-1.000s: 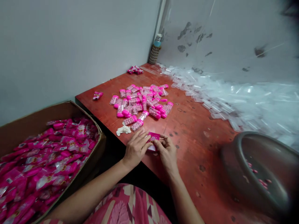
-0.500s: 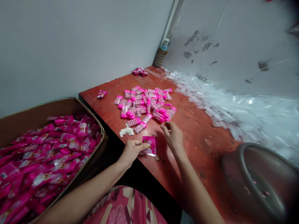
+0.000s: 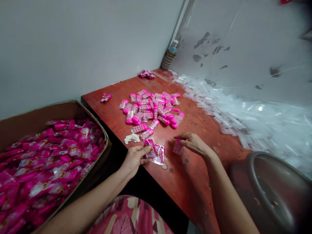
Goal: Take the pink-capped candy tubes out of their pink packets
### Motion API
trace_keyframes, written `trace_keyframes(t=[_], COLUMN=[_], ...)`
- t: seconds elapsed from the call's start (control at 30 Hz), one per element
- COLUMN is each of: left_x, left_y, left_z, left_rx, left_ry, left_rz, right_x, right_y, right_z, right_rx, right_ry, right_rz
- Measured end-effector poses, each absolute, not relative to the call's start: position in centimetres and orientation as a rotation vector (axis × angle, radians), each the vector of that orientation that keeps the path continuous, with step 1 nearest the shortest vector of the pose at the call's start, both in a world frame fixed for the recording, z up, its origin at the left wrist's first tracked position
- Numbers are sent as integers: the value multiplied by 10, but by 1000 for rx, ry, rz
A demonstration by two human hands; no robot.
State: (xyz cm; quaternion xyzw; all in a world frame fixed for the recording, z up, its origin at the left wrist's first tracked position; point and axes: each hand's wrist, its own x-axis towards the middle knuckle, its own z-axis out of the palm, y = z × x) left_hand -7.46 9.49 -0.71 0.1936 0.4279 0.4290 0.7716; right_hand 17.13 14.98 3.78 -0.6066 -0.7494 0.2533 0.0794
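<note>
My left hand (image 3: 133, 160) pinches a glossy pink printed packet (image 3: 159, 155) over the table's front edge. The packet's mouth looks spread, with two printed panels showing. My right hand (image 3: 192, 143) is closed, palm down, on a small clear candy bottle (image 3: 178, 148) with a pink top. Motion blurs that bottle, and fingers partly cover it. Beyond both hands lies a heap of pink-capped bottles of pale pink candies (image 3: 148, 115). A crumpled white lump (image 3: 132, 138) rests beside the heap, just past my left hand.
At left, a cardboard box (image 3: 105, 130) holds many pink filled packets (image 3: 60, 156). Clear empty plastic containers (image 3: 226, 117) are piled along the right wall. A grey tub (image 3: 251, 182) stands at front right. Pink packets (image 3: 147, 74) and a woven holder (image 3: 168, 60) with a bottle sit at the back.
My right hand has moved right from the heap's near edge and now has a candy bottle in it. The packet in my left hand has tilted and shows two panels.
</note>
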Motion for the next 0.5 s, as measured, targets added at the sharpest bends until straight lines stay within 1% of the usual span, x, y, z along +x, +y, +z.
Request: trace_keyframes(t=[0.1, 0.3, 0.5], left_x=[-71, -74, -64], left_y=[94, 96, 98], left_z=[-6, -7, -6], left_rx=[395, 295, 181], left_ry=[925, 944, 872], left_rz=[921, 959, 976], right_x=[168, 174, 177], right_y=[152, 135, 116], right_z=[42, 30, 10], right_rx=[-1788, -2044, -2214], right_ry=[-2352, -1957, -1977], right_rz=[828, 465, 434])
